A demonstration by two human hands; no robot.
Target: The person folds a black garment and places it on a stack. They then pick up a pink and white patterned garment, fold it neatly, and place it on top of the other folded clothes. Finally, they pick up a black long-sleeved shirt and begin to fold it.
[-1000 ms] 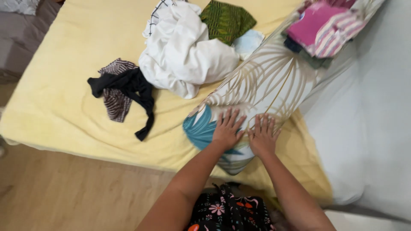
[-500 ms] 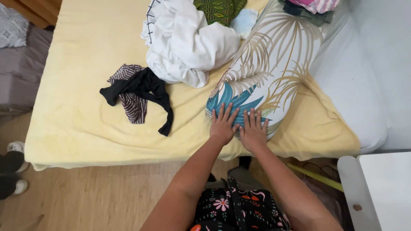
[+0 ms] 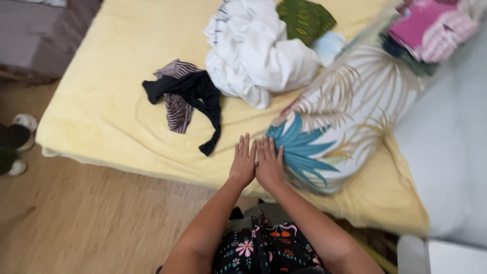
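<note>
Leaf-print cloth [image 3: 340,122] spread on yellow bed [image 3: 101,111], both hands flat, fingers open, side by side, right hand [image 3: 269,165] seemingly on its edge, gripping nothing.

no packages, labels, signs or screens show anywhere here (only loose cloth on a bed).

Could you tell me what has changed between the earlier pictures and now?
Both hands slid left along the leaf-print cloth: the left hand now lies flat on the yellow sheet, the right hand at the cloth's edge. Nothing was gripped. The white pile and black garment stayed put.
</note>
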